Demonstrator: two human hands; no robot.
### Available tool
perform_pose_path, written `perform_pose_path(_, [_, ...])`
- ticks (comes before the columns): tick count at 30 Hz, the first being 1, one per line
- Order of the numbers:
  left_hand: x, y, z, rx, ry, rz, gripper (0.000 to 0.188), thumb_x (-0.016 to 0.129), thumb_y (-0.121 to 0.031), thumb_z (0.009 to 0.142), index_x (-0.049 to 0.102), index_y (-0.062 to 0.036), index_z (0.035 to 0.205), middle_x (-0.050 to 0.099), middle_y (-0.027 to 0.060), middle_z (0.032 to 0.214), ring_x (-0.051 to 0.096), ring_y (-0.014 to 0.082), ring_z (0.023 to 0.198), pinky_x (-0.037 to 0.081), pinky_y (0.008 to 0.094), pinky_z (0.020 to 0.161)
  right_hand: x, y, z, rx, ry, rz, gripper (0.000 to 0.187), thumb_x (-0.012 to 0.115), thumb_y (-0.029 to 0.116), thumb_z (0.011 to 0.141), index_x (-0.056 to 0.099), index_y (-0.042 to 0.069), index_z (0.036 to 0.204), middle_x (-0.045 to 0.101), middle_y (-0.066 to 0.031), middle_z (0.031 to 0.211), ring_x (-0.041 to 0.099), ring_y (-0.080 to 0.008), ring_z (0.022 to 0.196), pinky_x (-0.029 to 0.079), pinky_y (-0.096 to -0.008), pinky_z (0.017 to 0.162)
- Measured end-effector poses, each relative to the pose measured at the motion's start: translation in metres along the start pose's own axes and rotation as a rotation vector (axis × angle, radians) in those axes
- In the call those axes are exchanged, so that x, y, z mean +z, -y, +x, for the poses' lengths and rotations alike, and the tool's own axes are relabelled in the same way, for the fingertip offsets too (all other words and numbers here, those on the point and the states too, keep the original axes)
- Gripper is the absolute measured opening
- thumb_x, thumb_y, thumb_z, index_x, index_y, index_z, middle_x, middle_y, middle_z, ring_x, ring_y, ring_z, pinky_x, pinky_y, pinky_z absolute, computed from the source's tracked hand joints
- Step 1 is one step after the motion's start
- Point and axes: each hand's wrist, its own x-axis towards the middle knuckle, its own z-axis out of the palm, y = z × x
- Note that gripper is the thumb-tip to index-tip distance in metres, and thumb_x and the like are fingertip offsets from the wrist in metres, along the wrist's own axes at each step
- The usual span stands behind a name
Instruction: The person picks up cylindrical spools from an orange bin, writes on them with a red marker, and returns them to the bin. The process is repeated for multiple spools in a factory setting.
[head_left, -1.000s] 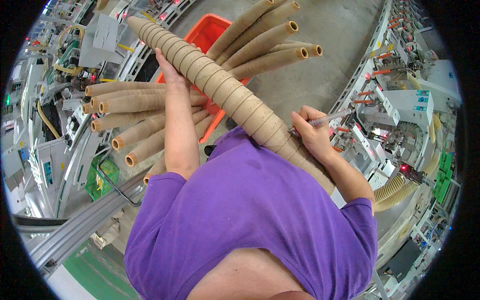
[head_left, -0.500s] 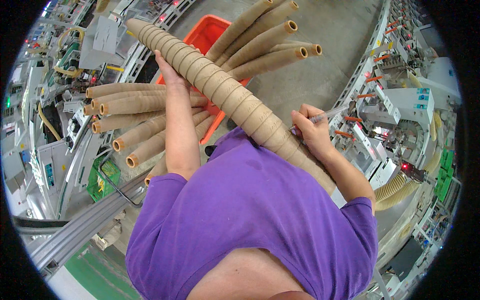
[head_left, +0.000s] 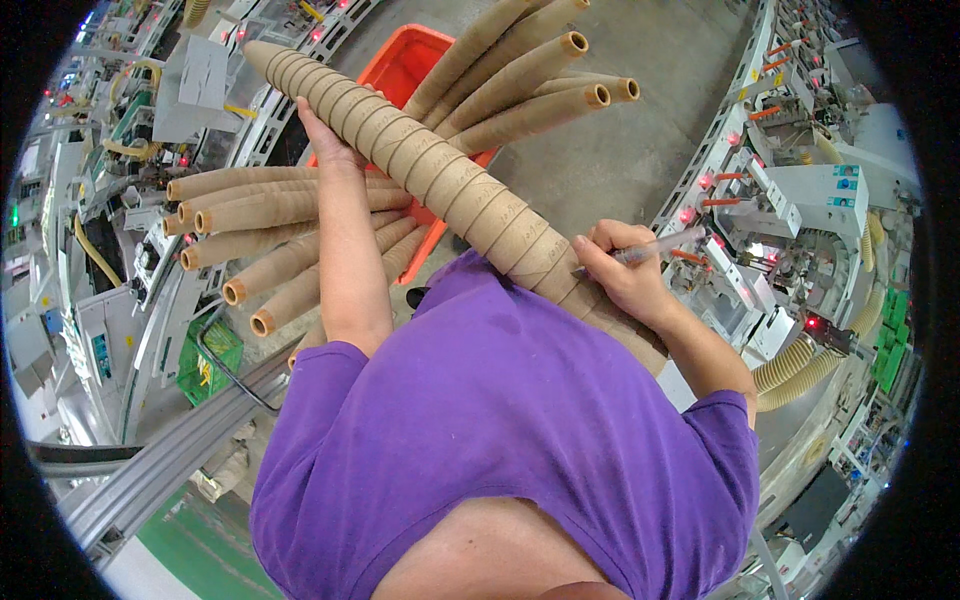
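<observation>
A long stack of nested brown paper cones (head_left: 430, 165) slants across my front, from the upper left down to my right side. Its narrow, tapered end points away from me, and the near end rests against my body. My left hand (head_left: 333, 145) holds the stack from underneath near its far end; most of its fingers are hidden behind the cones. In my right hand (head_left: 628, 275) is a clear-barrelled pen (head_left: 660, 246), its tip at the surface of the lower cones. Small handwritten marks run along the cones farther up.
An orange-red bin (head_left: 395, 58) stands beyond the stack. More cone stacks fan out from it to the right (head_left: 515, 75) and to the left (head_left: 265, 205). Machine rows line both sides, with a green crate (head_left: 213, 360) and metal rail (head_left: 185, 445) at lower left.
My right hand and the pen have shifted slightly down, and the pen tip sits a little farther left on the cones. My left hand still supports the stack.
</observation>
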Motion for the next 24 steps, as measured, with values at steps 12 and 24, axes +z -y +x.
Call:
perform_pose_path(12, [-0.002, 0.003, 0.001, -0.009, 0.017, 0.053, 0.091, 0.027, -0.074, 0.087, 0.047, 0.0073, 0.122, 0.06, 0.0264, 0.109, 0.06, 0.0401, 0.096, 0.051, 0.0524, 0.086, -0.002, -0.005, 0.001, 0.072, -0.041, 0.114, 0.035, 0.064, 0.013, 0.088, 0.047, 0.001, 0.06, 0.047, -0.0006, 0.056, 0.041, -0.0072, 0.054, 0.032, -0.0279, 0.048])
perform_pose_path(24, [-0.001, 0.004, -0.001, -0.003, 0.02, 0.01, 0.089, 0.028, -0.075, 0.087, 0.045, 0.0044, 0.124, 0.059, 0.0266, 0.108, 0.061, 0.0404, 0.095, 0.052, 0.0538, 0.082, -0.001, -0.011, 0.003, 0.11, -0.085, 0.13, 0.036, 0.061, 0.011, 0.09, 0.042, 0.006, 0.06, 0.046, 0.0023, 0.056, 0.041, -0.005, 0.052, 0.031, -0.0246, 0.047])
